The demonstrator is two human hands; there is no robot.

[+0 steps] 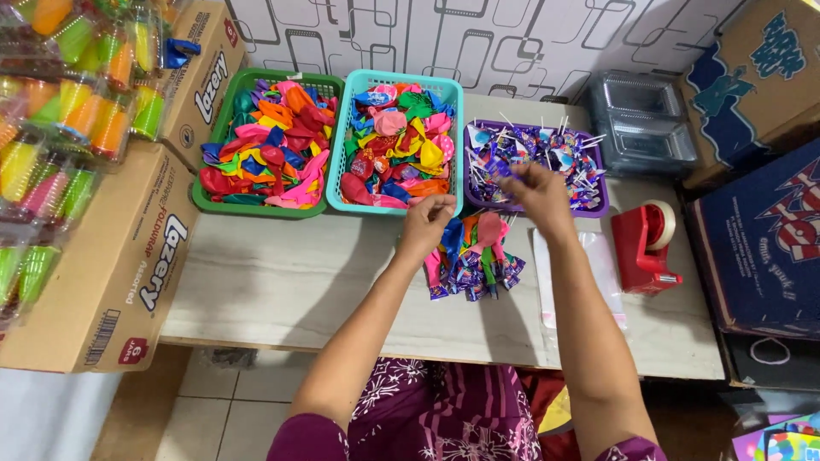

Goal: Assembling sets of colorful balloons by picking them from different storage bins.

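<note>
While lollipops (534,154) lie under the right hand (536,189); bundle (474,252) nearer.

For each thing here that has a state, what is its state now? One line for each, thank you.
green basket: full of uninflated balloons
teal basket: full of uninflated balloons
purple tray: filled with wrapped lollipops
pile on the table: balloons and lollipops together, loose
left hand: fingers pinched, at the pile's edge
right hand: blurred, over the purple tray
tape dispenser: standing, tape roll loaded
clear plastic boxes: stacked, empty
</note>
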